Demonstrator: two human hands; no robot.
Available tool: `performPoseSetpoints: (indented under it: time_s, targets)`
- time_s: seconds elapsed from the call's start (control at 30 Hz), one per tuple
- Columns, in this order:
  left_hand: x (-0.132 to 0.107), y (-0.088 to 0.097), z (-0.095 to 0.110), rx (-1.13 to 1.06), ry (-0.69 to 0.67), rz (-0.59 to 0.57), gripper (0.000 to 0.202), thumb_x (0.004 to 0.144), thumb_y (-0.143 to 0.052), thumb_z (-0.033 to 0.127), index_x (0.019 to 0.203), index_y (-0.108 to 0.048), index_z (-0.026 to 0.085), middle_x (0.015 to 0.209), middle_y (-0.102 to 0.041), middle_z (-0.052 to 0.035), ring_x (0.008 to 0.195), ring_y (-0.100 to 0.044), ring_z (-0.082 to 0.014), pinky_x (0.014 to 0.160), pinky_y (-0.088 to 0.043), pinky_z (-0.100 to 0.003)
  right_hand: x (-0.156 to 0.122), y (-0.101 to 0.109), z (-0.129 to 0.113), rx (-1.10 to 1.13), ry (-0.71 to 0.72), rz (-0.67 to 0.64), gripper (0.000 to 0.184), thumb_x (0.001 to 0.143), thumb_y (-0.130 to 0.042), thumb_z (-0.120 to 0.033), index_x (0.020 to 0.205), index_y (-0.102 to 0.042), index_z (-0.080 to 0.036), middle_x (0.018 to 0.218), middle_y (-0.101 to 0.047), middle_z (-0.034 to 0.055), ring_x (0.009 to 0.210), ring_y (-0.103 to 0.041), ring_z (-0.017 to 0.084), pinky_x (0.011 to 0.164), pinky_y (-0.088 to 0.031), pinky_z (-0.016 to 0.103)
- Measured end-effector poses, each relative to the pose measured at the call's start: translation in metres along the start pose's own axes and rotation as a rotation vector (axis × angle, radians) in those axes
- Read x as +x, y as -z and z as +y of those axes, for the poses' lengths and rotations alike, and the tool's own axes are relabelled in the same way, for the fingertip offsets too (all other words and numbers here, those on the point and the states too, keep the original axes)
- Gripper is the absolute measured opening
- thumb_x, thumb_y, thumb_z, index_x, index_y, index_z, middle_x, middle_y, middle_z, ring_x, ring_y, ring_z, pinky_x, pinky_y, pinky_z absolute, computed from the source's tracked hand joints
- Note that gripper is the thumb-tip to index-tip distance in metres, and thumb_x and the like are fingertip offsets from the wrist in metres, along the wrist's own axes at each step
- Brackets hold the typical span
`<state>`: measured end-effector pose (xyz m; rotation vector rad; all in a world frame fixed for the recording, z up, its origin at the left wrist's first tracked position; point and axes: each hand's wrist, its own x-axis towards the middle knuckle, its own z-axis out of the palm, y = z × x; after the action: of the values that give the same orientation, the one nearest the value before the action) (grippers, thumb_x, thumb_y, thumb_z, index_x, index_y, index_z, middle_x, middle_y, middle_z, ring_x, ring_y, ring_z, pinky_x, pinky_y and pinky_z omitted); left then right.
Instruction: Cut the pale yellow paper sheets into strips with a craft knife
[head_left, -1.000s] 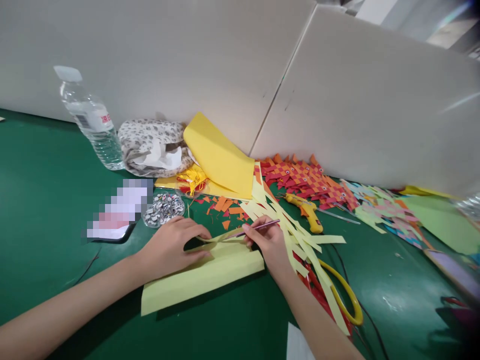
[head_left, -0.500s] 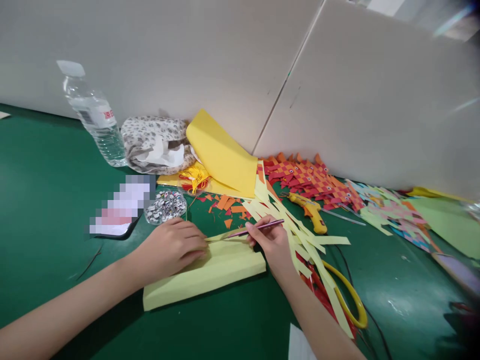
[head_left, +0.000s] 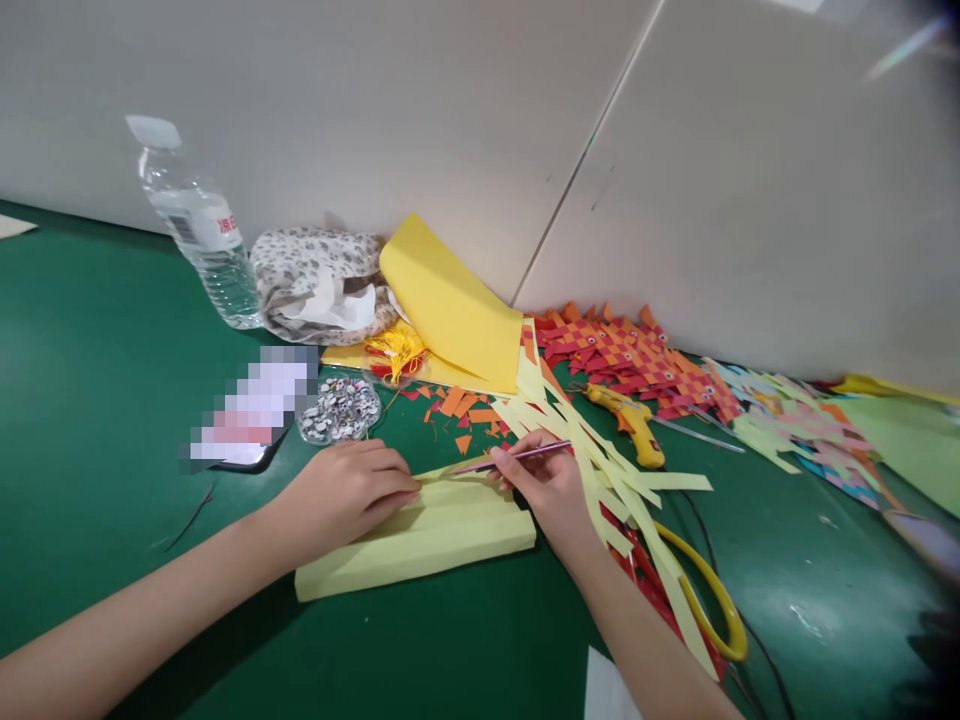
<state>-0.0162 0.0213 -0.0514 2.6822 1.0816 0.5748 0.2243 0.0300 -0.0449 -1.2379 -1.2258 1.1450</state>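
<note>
A folded pale yellow sheet [head_left: 427, 540] lies on the green table [head_left: 97, 400] in front of me. My left hand [head_left: 341, 495] lies on its far edge with fingers curled down, pressing the paper. My right hand [head_left: 544, 485] pinches a thin pink-purple stick [head_left: 517, 457], whose tip points left along the paper's far edge between both hands. A pile of pale yellow paper strips [head_left: 600, 470] lies just right of my right hand.
Yellow-handled scissors [head_left: 712, 600] and a yellow glue gun [head_left: 634, 425] lie to the right. Woven red-orange paper fish [head_left: 622, 355], a bright yellow sheet [head_left: 450, 310], a water bottle [head_left: 199, 230], a dish of googly eyes [head_left: 341, 408], a patterned pouch [head_left: 322, 280] and grey boards [head_left: 450, 120] stand behind.
The view has drifted a little; the folded sheet and both hands sit slightly further right and lower. Hands keep the same hold on paper and stick.
</note>
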Motion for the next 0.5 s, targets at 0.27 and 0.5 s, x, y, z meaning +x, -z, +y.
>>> performPoseSetpoints:
  time_s: [0.27, 0.5]
  targets:
    - [-0.0042, -0.0002, 0.0005, 0.01, 0.025, -0.001, 0.022, 0.093, -0.049, 0.022, 0.09, -0.071, 0.023, 0.088, -0.07, -0.0005, 0.074, -0.064, -0.016, 0.061, -0.045, -0.025, 0.0011, 0.0047, 0.0008, -0.055, 0.003, -0.08, 0.031, 0.071, -0.077, -0.041, 0.07, -0.053, -0.02, 0.058, -0.069, 0.0017, 0.055, -0.066, 0.016, 0.051, -0.048, 0.023]
    - [-0.0056, 0.0006, -0.003, -0.035, 0.003, 0.003, 0.022, 0.094, -0.049, 0.026, 0.089, -0.07, 0.023, 0.084, -0.068, 0.0003, 0.073, -0.063, -0.0141, 0.06, -0.044, -0.024, 0.0019, 0.0074, 0.0022, -0.078, 0.001, -0.104, 0.028, 0.074, -0.075, -0.038, 0.072, -0.054, -0.021, 0.064, -0.071, 0.002, 0.064, -0.068, 0.018, 0.059, -0.05, 0.026]
